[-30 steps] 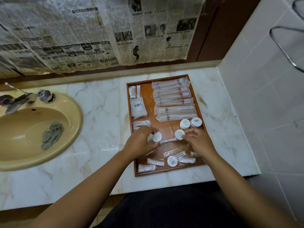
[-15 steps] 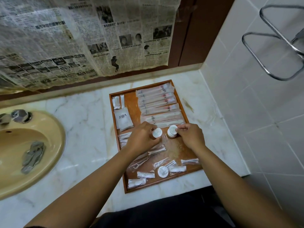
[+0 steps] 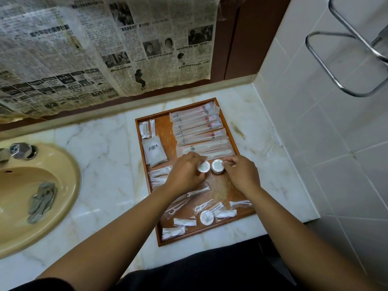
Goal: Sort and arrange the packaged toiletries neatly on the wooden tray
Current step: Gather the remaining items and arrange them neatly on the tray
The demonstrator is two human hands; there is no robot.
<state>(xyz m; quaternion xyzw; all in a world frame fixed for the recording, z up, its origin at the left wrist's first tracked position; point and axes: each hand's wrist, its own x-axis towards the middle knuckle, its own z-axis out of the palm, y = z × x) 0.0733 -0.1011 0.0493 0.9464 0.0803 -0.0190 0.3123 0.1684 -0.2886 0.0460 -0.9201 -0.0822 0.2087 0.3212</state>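
1. Where the counter runs out at the left, a yellow sink (image 3: 69,185) is sunk into it, with a grey cloth (image 3: 42,202) lying in the bowl and a chrome tap knob (image 3: 21,151) on its far rim.
2. White veined marble counter (image 3: 109,164) spreads rightward, and sheets of newspaper (image 3: 105,49) hang over the far wall above it.
3. On the marble, right of centre, sits the wooden tray (image 3: 165,131), with long sachets (image 3: 199,127) stacked at its far right and small clear packets scattered along its near end.
4. Over the tray's middle, the left hand (image 3: 184,175) curls its fingers around a small white jar (image 3: 204,166).
5. Just beside it, the right hand (image 3: 241,175) pinches a second jar (image 3: 217,165) at its rim.
6. Pale wall tiles (image 3: 336,154) close the right side, carrying a chrome rail (image 3: 336,59).
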